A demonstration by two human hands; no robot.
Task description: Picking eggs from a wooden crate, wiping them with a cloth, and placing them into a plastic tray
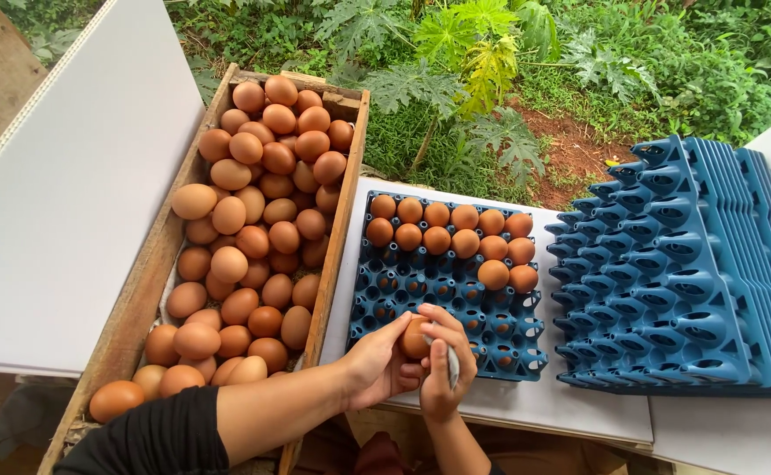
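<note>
A brown egg (pixel 414 339) is cupped between both hands at the near edge of the white worktop (pixel 579 405), just in front of a blue egg tray (pixel 447 290). The left hand (pixel 377 365) is closed around the egg's left side; the right hand (pixel 443 369) grasps it from the right, with a pale cloth or tool (pixel 452 365) pinched under the fingers (pixel 456 339) — which of the two cannot be told. The step appears to be a wipe of the shell, best done, it is judged, with the egg turned gently in the left palm and light pressure kept on the shell, low over the worktop. Just beyond, the tray's near rows are seen bare, while its far rows are filled with brown eggs (pixel 456 230). To the left, a wooden crate (pixel 337 220) is heaped with more eggs (pixel 253 237). To the right, a stack of spare blue trays (pixel 676 273) is laid. Farther off, green plants (pixel 473 53) are seen.
</note>
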